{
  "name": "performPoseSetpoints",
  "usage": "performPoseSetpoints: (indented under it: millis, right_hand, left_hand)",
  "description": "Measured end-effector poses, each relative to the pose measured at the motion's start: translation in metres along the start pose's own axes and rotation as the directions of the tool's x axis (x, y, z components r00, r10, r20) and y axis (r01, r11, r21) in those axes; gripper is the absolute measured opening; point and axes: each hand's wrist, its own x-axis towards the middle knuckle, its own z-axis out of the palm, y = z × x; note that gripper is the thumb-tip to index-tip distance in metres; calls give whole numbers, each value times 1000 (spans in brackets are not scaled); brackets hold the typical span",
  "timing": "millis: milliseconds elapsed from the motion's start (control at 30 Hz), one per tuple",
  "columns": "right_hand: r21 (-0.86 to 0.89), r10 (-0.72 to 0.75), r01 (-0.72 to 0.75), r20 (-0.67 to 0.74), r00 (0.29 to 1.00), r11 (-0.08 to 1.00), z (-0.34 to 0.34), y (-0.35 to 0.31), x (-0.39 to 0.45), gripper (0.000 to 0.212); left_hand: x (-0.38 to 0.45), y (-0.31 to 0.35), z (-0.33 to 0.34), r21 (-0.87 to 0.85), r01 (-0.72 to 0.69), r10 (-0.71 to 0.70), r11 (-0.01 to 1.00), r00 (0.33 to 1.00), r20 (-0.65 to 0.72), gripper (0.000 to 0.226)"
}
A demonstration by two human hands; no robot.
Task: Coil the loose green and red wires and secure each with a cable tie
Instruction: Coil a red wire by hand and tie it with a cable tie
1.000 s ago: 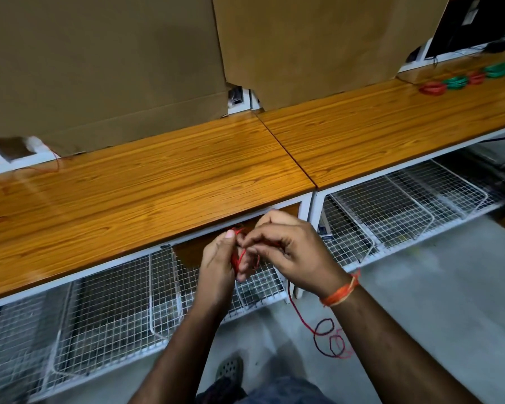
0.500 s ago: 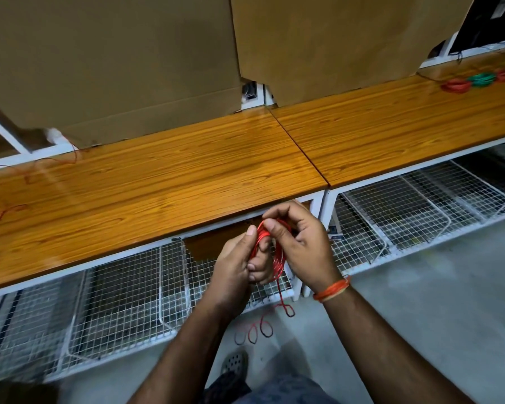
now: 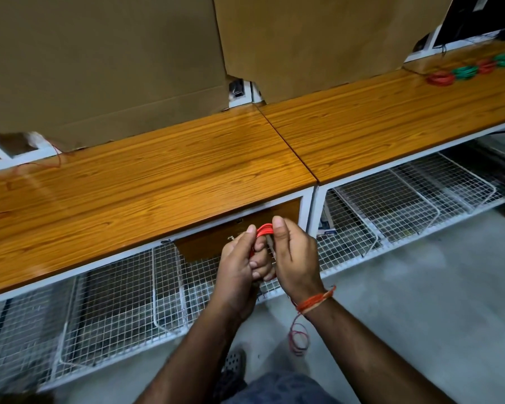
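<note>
Red wire (image 3: 264, 229), thin and bright, sits bunched into a tight coil of several loops, held in front of the near edge of the table (image 3: 146, 182). The left hand (image 3: 239, 269) has its grip closed around the coil, thumb up beside it. The right hand (image 3: 296, 258) pinches the top of the loops with its thumb, fingers curled round the far side. A loose tail of wire (image 3: 298, 338) dangles in small curls below the right wrist. Far right on the table lie finished red and green coils (image 3: 475, 70). Half a second ago the tail hung lower between the hands; more of it is now wound in, and the coil looks thicker.
</note>
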Motion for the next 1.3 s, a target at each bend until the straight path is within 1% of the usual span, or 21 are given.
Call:
performPoseSetpoints:
  millis: [133,267,367,500,567,633,733,833,900,967,1000,1033,1100,1200,1233,1300]
  right_hand:
    - [14,35,-34,-32,999,999,-1,6,3,52]
    - [41,63,-63,12,998,997,-5,6,5,49]
    - [100,61,-66,58,996,993,-5,7,6,45]
    - [153,58,-79,135,989,985,-4,11,5,51]
    - [174,68,-94,153,986,980,-5,11,4,48]
    - [175,70,-99,167,984,979,-7,9,4,46]
    - [127,74,-99,186,980,987,-7,11,5,44]
    - [112,77,-113,285,955,987,-10,18,4,41]
    - [132,100,-167,404,909,977,-17,29,1,33]
    - [117,144,-239,528,837,964,-24,46,-4,18]
    - [96,170,-267,559,811,959,-28,56,-9,8]
    - [75,194,-283,564,803,956,-33,65,-13,4]
    - [52,210,-267,485,849,962,-43,79,-19,14]
    - [83,170,-209,339,925,974,-56,82,-19,17]
    - [65,134,-164,322,937,984,-58,80,-17,18]
    - [-14,39,-37,349,936,999,-54,72,-12,14]
  left_hand:
    - [1,-4,3,1,5,-5,1000,1000,10,37]
    - [1,-5,-1,12,5,-6,1000,999,50,40]
    - [1,-4,-7,-7,17,-16,1000,993,119,40]
    - [5,-2,-15,-120,105,-77,987,973,217,38]
    - [8,-1,-18,-176,171,-127,969,964,235,39]
    - [10,-1,-17,-193,196,-158,961,968,196,39]
    - [10,-3,-14,-186,176,-161,967,983,93,39]
    - [12,-1,-16,-209,140,-145,968,989,-6,37]
    - [14,6,-21,-291,107,-139,951,986,-93,38]
    - [17,15,-28,-374,53,-132,926,973,-190,42]
    - [19,21,-32,-412,15,-119,911,966,-230,42]
    - [20,26,-36,-444,-26,-103,896,959,-264,41]
    - [24,34,-45,-487,-98,-76,868,942,-326,38]
    - [24,34,-57,-517,-161,-54,841,925,-377,37]
    - [24,32,-59,-518,-175,-43,837,923,-381,36]
    - [25,26,-59,-499,-190,-14,845,926,-377,34]
